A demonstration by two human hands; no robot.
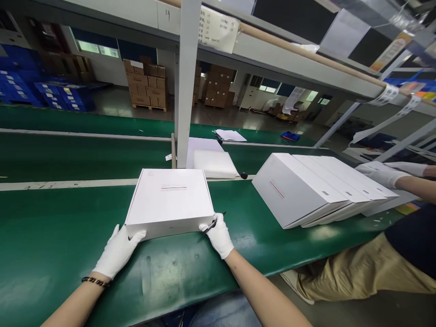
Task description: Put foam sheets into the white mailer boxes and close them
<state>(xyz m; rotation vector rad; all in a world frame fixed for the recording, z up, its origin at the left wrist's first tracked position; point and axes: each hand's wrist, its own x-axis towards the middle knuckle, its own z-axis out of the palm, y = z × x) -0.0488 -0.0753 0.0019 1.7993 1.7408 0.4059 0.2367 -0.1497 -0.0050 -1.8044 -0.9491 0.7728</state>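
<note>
A closed white cardboard box with a thin red line on its lid lies flat on the green work surface in front of me. My left hand, in a white glove, grips its near left corner, thumb along the front wall and fingers at the side. At the near right corner, my gloved right hand holds a slim black pen-like tool, fingers closed round it and touching the box. Its exact kind is unclear.
Several white boxes lean in a row to the right, where a co-worker's gloved hands touch the far end. Behind my box stand a grey post and a white padded packet. A shelf beam crosses overhead.
</note>
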